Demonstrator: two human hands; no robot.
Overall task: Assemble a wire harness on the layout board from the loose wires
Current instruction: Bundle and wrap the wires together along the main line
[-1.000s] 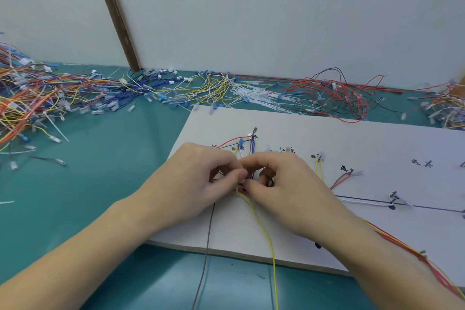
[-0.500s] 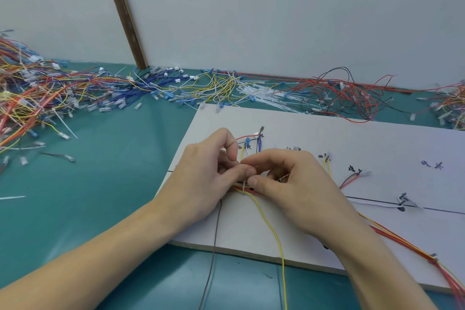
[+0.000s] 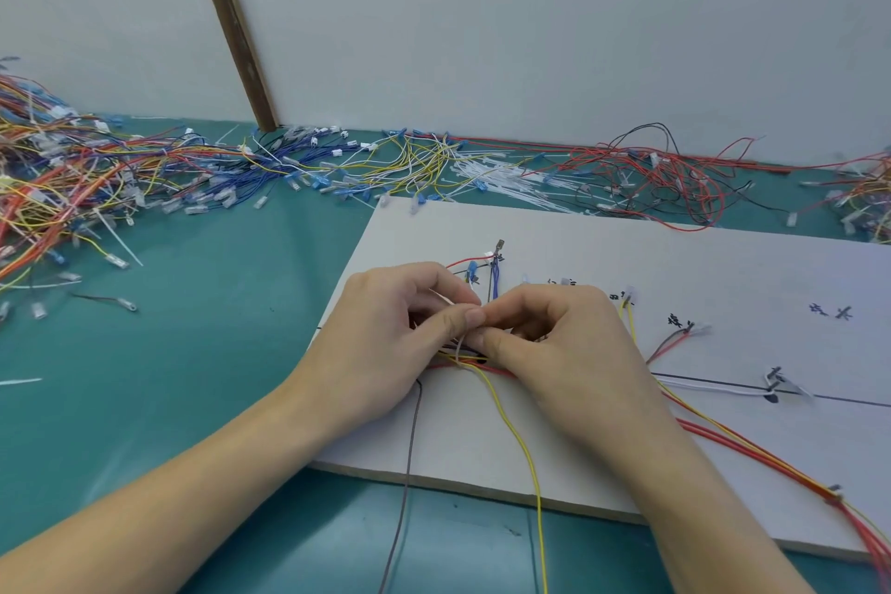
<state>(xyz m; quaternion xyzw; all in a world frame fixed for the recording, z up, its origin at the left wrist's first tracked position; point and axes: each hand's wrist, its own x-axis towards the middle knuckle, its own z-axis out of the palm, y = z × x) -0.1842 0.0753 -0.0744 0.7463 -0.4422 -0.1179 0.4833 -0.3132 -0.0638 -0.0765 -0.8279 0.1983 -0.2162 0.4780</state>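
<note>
1. The table [image 3: 202, 333] is covered in teal, and a pale wall [image 3: 530, 24] with a brown strip [image 3: 231, 29] rises from its far edge.
2. The board [image 3: 675, 265], white and flat, lies on the right part of the table, with its near edge close to the table's near edge and its left corner pointing to the table's middle.
3. Loose wires [image 3: 72, 188] are heaped at the table's far left corner and trail along the far edge; a red tangle [image 3: 665, 178] and white ties [image 3: 501, 178] lie just beyond the board's far edge.
4. The left hand [image 3: 385, 342] rests on the board near its left edge with fingers curled, thumb and forefinger pinching a thin white tie [image 3: 460, 342] at the wire bundle [image 3: 463, 359].
5. The right hand [image 3: 564, 352] meets it fingertip to fingertip, also curled and pinching at the same spot; both hands hide the bundle beneath them, so I cannot tell how the tie wraps.
6. Red wires [image 3: 752, 453] run from under the right hand toward the board's near right corner.
7. A yellow wire [image 3: 525, 458] and a grey wire [image 3: 410, 458] leave the bundle and cross the board's near edge toward the table's near edge.
8. Short ends stand at pegs [image 3: 496, 256] beyond the fingers, and more pegs with black marks [image 3: 829, 311] lie toward the board's right edge.
</note>
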